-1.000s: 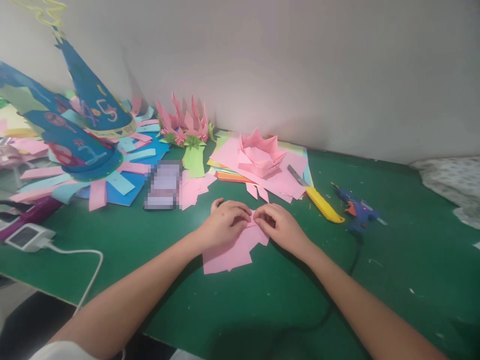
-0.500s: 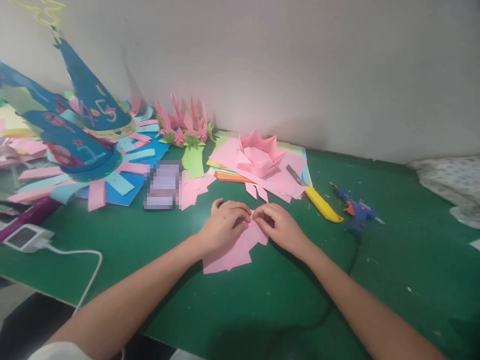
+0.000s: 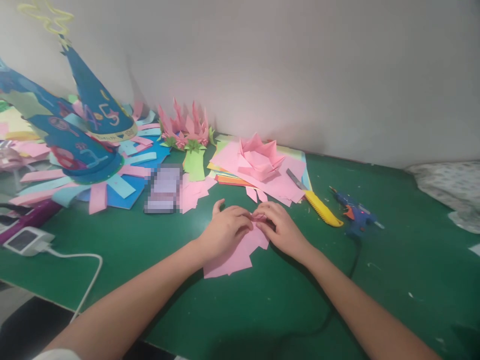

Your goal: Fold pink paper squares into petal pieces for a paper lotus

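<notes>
Paper, pink, notched edge: lying on green table, beneath both hands; apparently mid-work. Left hand: fingers curled over its far end. Right hand: fingertips bent in beside them; whether either pinches cannot be told. Folded pink flower: beyond, seemingly finished. Remaining work: unclear.
</notes>
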A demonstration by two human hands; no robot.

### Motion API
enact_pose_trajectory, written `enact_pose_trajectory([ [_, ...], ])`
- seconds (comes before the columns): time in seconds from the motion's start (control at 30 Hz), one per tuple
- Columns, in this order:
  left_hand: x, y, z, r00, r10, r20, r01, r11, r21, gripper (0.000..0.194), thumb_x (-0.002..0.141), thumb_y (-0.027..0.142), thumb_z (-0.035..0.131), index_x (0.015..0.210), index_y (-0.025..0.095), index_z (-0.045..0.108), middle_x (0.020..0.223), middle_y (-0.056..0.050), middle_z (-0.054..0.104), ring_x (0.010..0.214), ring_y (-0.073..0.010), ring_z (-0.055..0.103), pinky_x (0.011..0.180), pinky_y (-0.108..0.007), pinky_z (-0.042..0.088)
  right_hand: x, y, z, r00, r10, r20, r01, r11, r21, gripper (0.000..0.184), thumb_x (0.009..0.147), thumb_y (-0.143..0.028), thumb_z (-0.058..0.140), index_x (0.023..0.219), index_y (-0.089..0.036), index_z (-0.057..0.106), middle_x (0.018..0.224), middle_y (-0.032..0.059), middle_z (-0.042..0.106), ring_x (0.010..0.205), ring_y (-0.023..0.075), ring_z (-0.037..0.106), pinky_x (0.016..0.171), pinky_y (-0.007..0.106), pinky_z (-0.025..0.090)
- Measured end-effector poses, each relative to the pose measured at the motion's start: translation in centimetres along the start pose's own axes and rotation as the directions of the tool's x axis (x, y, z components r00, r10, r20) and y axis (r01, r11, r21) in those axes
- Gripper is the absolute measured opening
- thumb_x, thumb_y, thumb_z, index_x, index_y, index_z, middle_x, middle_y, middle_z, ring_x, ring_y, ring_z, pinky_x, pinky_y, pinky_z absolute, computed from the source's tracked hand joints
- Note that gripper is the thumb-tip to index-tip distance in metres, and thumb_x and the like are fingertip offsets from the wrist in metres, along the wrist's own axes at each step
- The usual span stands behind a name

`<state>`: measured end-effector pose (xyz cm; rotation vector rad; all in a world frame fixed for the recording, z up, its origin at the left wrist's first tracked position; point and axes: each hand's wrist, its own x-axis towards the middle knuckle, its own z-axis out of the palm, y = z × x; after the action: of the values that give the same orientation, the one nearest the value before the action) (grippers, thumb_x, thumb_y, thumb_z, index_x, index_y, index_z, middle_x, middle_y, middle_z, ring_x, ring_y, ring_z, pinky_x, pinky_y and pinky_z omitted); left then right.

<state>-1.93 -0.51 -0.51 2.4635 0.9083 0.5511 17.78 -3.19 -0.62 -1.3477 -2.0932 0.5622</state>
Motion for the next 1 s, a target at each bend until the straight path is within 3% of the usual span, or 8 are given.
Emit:
enact_pose_trajectory([
  [0.2,-0.03,0.07,0.03,1.000,0.029,-0.002,-0.029,0.999,0.046,0.020,0.090,0.016,0.049,0.083,0.024,0.065,0.106,0.001,0.066,0.104,-0.0186,0.054,0.103,-0.048,0.014,-0.08,0.03,-0.26,0.998,0.031,0.060,-0.030,0.999,-0.021,0.017,0.084,-0.015,0.052,0.099,-0.022,0.056,0.100,0.0056,0.062,0.091,0.0221,0.053,0.079,0.037,0.042],
  [0.4,0.24,0.41,-0.02,0.996,0.057,-0.071,-0.046,0.988,0.146,0.023,0.091,0.021,0.050,0.075,0.021,0.067,0.110,-0.004,0.060,0.102,-0.0205,0.051,0.091,-0.042,0.029,-0.20,0.09,-0.56,0.993,0.106,0.058,-0.105,0.994,-0.007,0.023,0.080,-0.022,0.062,0.103,-0.023,0.058,0.097,0.0050,0.061,0.091,0.0220,0.053,0.077,0.035,0.044],
  [0.6,0.37,-0.40,0.04,0.969,0.197,0.152,-0.228,0.948,0.224,0.013,0.084,0.010,0.054,0.088,0.014,0.065,0.087,-0.006,0.059,0.077,-0.0170,0.050,0.071,-0.029,0.040,-0.02,-0.19,-0.84,0.985,0.158,0.069,-0.154,0.986,-0.059,0.038,0.074,-0.030,0.070,0.110,-0.023,0.061,0.081,0.0025,0.059,0.079,0.0198,0.053,0.069,0.031,0.044],
  [0.77,0.30,-0.47,-0.15,0.948,0.236,0.214,-0.286,0.926,0.246,0.013,0.081,0.006,0.053,0.088,0.012,0.062,0.085,-0.006,0.057,0.073,-0.0169,0.049,0.068,-0.029,0.041,0.30,-0.15,-0.48,0.984,0.175,0.036,-0.174,0.984,-0.041,0.017,0.085,-0.032,0.056,0.090,-0.022,0.068,0.071,0.0020,0.060,0.068,0.0166,0.052,0.062,0.029,0.041],
  [1.0,0.52,-0.11,-0.72,0.939,0.293,0.179,-0.323,0.931,0.171,0.025,0.090,0.009,0.039,0.083,0.013,0.062,0.083,-0.006,0.057,0.073,-0.0153,0.051,0.067,-0.028,0.042,0.41,-0.27,0.07,0.978,0.208,-0.014,-0.208,0.977,-0.042,0.008,0.077,-0.018,0.057,0.071,-0.020,0.061,0.063,-0.0003,0.058,0.065,0.0158,0.050,0.059,0.027,0.039],
])
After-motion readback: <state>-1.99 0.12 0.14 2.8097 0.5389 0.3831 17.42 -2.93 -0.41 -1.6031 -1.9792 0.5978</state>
